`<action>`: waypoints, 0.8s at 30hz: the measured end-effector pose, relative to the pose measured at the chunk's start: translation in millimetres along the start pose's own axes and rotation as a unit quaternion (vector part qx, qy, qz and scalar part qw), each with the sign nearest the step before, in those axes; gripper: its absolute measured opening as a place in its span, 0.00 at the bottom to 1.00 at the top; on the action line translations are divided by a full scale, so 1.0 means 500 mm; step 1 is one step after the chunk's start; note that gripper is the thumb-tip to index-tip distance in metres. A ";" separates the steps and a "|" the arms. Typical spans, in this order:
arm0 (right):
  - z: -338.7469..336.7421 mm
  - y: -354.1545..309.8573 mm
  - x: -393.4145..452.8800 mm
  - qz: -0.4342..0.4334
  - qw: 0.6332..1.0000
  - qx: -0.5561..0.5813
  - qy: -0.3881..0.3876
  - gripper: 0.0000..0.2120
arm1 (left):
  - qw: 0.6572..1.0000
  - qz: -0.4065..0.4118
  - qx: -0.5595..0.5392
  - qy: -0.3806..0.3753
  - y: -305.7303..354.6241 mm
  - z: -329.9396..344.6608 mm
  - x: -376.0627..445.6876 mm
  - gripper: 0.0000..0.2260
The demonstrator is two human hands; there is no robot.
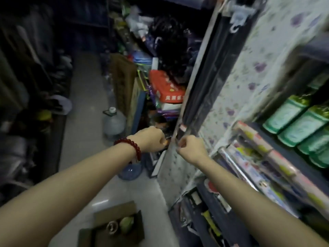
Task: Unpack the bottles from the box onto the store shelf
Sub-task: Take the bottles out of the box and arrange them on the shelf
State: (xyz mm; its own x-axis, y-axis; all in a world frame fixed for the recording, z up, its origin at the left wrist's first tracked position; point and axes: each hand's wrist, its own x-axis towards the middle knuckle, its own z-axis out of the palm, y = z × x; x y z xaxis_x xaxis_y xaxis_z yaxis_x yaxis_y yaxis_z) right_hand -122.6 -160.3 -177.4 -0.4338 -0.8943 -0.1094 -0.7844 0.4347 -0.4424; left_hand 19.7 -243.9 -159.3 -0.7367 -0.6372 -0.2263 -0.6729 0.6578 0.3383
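An open cardboard box (99, 234) sits on the floor at the bottom of the head view. Inside it stand a green-topped bottle (126, 223) and a bottle with a ring-shaped cap (111, 227). Green bottles (293, 120) lie in rows on the store shelf (277, 148) at the right. Both arms reach forward, well above the box. My left hand (151, 139), with a red bead bracelet on its wrist, is curled beside the shelf's end panel, its fingertips hidden against dark goods. My right hand (191, 148) is a fist at the panel's edge, with nothing seen in it.
The white perforated end panel (170, 168) stands between the hands. A large water jug (114, 123) and a blue basin (130, 172) sit on the grey aisle floor. Stacked packages (167, 90) fill the far side. Rolled goods (258, 168) lie on the lower right shelf.
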 end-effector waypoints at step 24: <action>0.950 0.265 -0.011 0.050 0.977 0.004 -0.209 0.11 | 0.953 -0.253 -0.112 -0.120 -0.568 0.878 -0.068 0.14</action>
State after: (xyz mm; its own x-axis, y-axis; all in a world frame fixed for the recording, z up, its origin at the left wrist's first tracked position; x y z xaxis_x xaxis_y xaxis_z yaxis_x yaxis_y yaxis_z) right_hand -13.6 -148.2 -658.0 -0.2868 -0.8137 -0.5056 -0.7431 0.5220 -0.4187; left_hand 206.7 -232.7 -648.7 -0.3340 -0.7223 -0.6056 -0.9348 0.1715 0.3111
